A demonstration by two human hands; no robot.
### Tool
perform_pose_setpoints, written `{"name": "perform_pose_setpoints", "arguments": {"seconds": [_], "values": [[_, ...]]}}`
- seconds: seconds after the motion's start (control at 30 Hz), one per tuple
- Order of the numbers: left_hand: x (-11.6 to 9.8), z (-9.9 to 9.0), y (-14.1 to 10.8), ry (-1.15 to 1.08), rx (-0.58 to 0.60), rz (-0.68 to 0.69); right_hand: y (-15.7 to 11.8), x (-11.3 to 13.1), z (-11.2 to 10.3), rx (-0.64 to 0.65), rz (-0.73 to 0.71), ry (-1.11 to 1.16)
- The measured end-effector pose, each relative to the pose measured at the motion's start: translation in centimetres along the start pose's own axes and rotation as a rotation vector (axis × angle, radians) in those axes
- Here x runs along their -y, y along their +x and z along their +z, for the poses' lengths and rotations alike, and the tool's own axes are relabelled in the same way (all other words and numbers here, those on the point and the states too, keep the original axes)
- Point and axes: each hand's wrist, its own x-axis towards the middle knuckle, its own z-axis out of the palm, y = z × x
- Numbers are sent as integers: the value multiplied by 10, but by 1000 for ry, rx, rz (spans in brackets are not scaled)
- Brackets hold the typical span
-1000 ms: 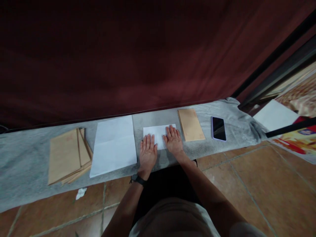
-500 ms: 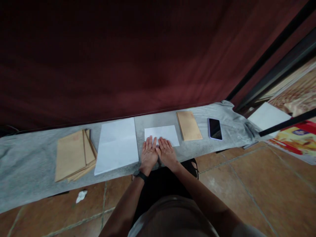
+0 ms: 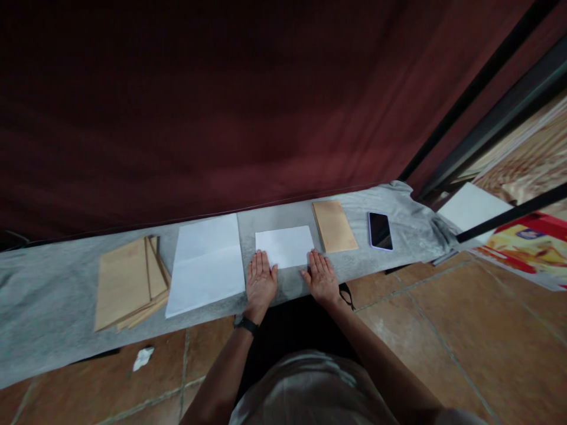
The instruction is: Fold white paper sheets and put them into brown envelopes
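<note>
A folded sheet of white paper (image 3: 286, 243) lies flat on the grey cloth in front of me. My left hand (image 3: 261, 281) rests palm down at its lower left corner, fingers stretched out. At the lower right corner lies my right hand (image 3: 322, 276), also flat, with its fingers extended. Neither hand grips anything. Left of the folded paper is a stack of larger white sheets (image 3: 206, 265). To its right sits a small stack of brown envelopes (image 3: 335, 226).
Several brown envelopes (image 3: 121, 280) are fanned at the left on the cloth-covered bench (image 3: 44, 307). A phone (image 3: 380, 231) lies at the right. A dark red curtain (image 3: 221, 118) hangs behind. Crumpled white tissue (image 3: 143, 358) is on the tiled floor.
My hands have moved apart from the middle of the folded paper, the left outward to its left corner and the right to its right corner. The view has shifted slightly.
</note>
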Motion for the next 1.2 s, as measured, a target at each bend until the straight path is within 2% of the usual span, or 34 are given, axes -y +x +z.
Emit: {"name": "perform_pose_setpoints", "arguments": {"seconds": [0.13, 0.2, 0.3, 0.4, 0.57, 0.73, 0.8, 0.87, 1.07, 1.2], "values": [[-9, -3, -2, 20, -45, -64, 0, 3, 0, 13, 19, -13], [-23, -4, -5, 14, -25, 2, 1, 4, 1, 14, 20, -17], [-45, -2, -14, -17, 88, 198, 1, 4, 0, 9, 19, -14], [-56, 0, -25, -10, 116, 218, 0, 2, -1, 7, 16, -12], [-46, 0, -31, 4, 111, 199, 4, 13, -6, -7, 34, 16], [-39, 2, -31, 7, 131, 218, 13, 42, -9, 84, -151, 163], [-38, 3, -32, 6, 131, 219, 14, 46, -8, 98, -165, 182], [-36, 2, -32, 11, 124, 197, 12, 41, -6, 88, -136, 158], [-18, -6, -33, 37, 52, 87, 2, 7, -6, 42, -48, 41], [-7, -11, -34, 40, 18, -10, -4, 1, -7, 37, -6, 30]]}}
